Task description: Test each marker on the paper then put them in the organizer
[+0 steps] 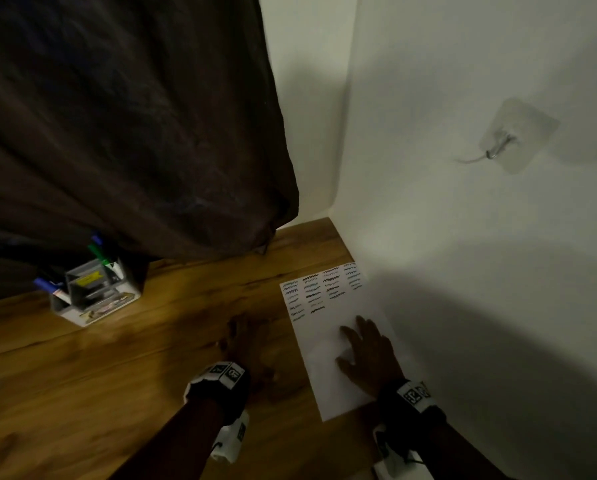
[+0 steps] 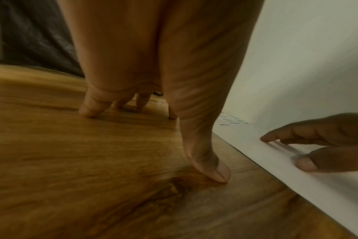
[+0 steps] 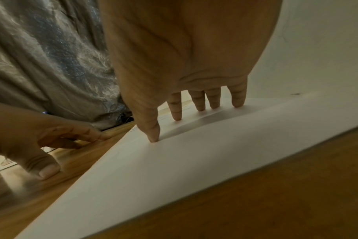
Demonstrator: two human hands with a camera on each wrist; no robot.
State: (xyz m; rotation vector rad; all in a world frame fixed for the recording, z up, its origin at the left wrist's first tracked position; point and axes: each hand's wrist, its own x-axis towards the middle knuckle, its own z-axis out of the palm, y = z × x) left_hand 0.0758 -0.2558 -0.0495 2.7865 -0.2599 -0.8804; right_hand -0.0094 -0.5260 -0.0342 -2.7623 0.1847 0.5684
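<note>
Fingers (image 3: 200, 100) of right hand (image 1: 369, 355) spread straight, tips pressing flat white sheet of paper (image 1: 338, 341), gripping nothing. Rows of dark squiggles across far end of sheet; near end blank. Sheet flat on brown wood-grain tabletop (image 1: 117, 375), right edge against pale wall (image 1: 463, 237).

Left hand (image 1: 245, 348) just beside sheet's left edge, fingers (image 2: 90, 106) and thumb straight, tips on bare wood, holding nothing.

Well apart, far left: clear plastic compartmented organizer (image 1: 93, 292) with blue- and green-capped markers (image 1: 99, 251) standing inside. No loose marker visible on tabletop. Behind organizer, dark brown curtain (image 1: 134, 133) draped to tabletop's back edge. On wall, clear adhesive hook (image 1: 511, 136).

Judged step: testing and stowing apparently done, both hands resting at close. Next move, if any marker remains out of frame: pick up, uncap, scribble on blank area while one hand steadies sheet.

Head view alone shows organizer, markers and squiggle rows plainly. Left wrist view alone shows thumb tip planted on wood, with right hand's fingertips on paper edge. Right wrist view alone shows all five right fingertips touching paper.
</note>
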